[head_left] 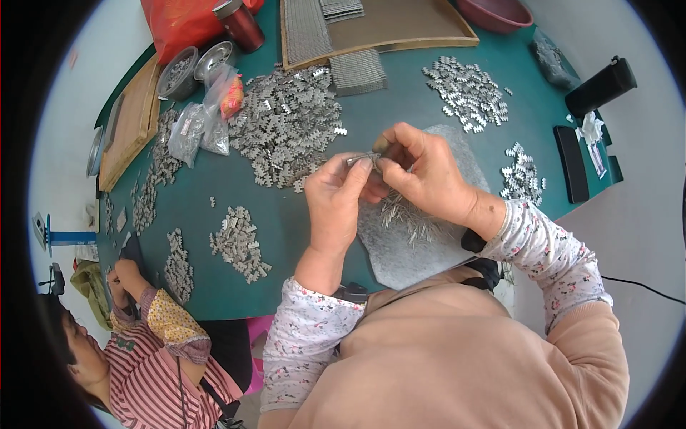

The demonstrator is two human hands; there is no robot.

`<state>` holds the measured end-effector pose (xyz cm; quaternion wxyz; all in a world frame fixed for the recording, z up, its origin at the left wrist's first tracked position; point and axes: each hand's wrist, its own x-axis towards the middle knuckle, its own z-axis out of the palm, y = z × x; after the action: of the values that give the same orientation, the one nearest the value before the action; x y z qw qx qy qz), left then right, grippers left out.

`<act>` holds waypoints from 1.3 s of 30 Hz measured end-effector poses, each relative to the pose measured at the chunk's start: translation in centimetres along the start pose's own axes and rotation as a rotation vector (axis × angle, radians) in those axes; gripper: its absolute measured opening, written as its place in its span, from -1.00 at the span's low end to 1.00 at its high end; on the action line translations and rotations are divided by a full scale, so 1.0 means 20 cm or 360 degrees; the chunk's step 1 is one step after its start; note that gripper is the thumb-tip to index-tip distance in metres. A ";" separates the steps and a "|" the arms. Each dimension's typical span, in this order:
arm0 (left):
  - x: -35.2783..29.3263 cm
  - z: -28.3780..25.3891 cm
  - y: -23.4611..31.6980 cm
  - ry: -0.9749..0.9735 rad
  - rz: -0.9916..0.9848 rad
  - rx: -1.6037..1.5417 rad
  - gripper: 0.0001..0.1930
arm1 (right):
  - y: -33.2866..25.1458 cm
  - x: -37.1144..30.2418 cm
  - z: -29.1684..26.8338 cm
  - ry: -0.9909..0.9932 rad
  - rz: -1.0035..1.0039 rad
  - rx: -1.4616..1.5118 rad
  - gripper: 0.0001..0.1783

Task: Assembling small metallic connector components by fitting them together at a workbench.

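Tabletop (279, 236): dark green. Work mat (400, 257): mottled grey. Toothed metal pieces (279, 129): silver-grey. Sleeve covers (307, 343): white, pink-flowered print. Co-worker's shirt (153, 386): pink, dark-striped. Plastic bag (171, 28): red. Basin (496, 16): dusky pink.

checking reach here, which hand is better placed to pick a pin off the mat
Probably the right hand: it is nearer the pins on the mat, while the left hand sits farther left, pinching a metal part.

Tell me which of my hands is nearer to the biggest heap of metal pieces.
Your left. In the picture, your left hand is beside the heap's lower right edge; your right hand is farther right, above the grey mat.
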<state>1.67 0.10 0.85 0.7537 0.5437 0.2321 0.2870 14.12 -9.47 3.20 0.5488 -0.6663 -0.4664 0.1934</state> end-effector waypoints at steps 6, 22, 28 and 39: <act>0.06 0.02 0.07 -0.0151 -0.0060 0.0027 -0.83 | -0.02 0.04 -0.10 -0.0028 0.0025 0.0026 -0.85; 0.03 -0.08 -0.01 -0.0130 -0.0200 -0.0010 -0.81 | 0.08 0.00 -0.11 -0.0514 -0.0533 -0.1374 -0.87; 0.03 -0.07 -0.01 -0.0180 -0.0164 0.0000 -0.81 | 0.11 0.00 -0.12 -0.0518 -0.0601 -0.1305 -0.83; 0.00 -0.03 -0.02 -0.0323 0.0013 0.0193 -0.85 | 0.00 0.06 -0.18 -0.0524 -0.0363 -0.0342 -0.85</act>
<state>1.42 0.36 0.25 0.7379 0.6156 0.1693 0.2190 17.46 -10.43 4.64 0.4094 -0.6233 -0.6400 0.1853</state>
